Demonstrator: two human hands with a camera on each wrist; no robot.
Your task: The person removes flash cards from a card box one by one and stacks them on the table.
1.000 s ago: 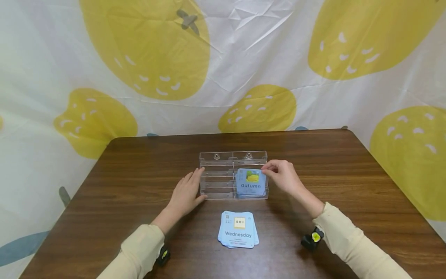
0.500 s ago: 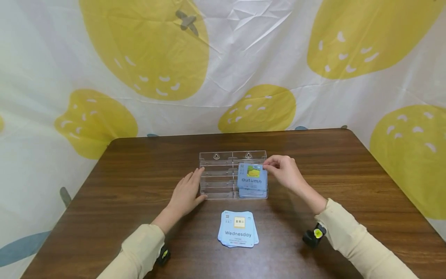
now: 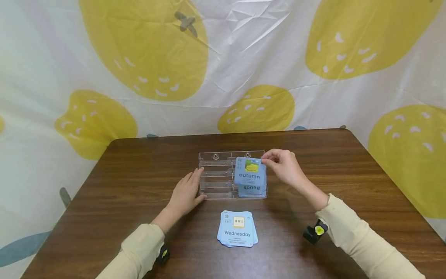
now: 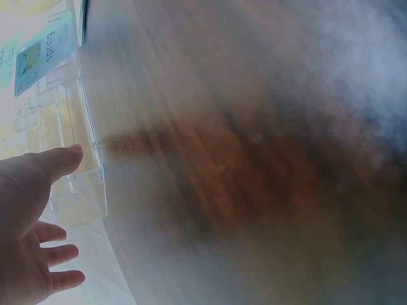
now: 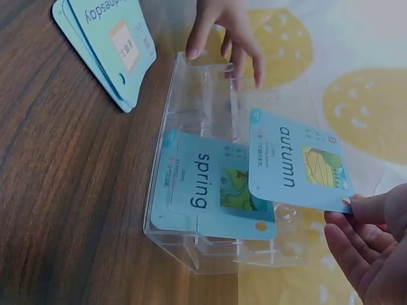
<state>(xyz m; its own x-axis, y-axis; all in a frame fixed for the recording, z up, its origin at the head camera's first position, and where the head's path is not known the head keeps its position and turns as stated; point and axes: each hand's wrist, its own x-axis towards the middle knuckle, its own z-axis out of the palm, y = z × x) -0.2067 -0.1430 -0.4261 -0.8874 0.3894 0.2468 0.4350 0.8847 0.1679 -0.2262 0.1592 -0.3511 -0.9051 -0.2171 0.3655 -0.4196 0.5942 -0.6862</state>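
Observation:
My right hand (image 3: 286, 166) pinches the "autumn" flash card (image 3: 249, 177) at its upper right corner, between thumb and fingers. The card is held above and behind the "spring" flash card (image 5: 197, 187), partly overlapping it in the head view. That "spring" card leans in the front right pocket of a clear tiered card holder (image 3: 216, 190). At the holder's left side lies my left hand (image 3: 186, 193), its fingers extended along the edge and the thumb by the front corner. In the left wrist view, the thumb (image 4: 63, 162) reaches over the clear plastic.
A loose stack of light blue flash cards (image 3: 237, 232), "Wednesday" on top, lies on the wooden table (image 3: 146, 166) in front of the holder. Behind the table hangs a white curtain (image 3: 237, 77) with yellow fruit prints.
My right hand has lifted the "autumn" card up and back from the front right pocket, uncovering the "spring" card behind it. The left hand has stayed in place.

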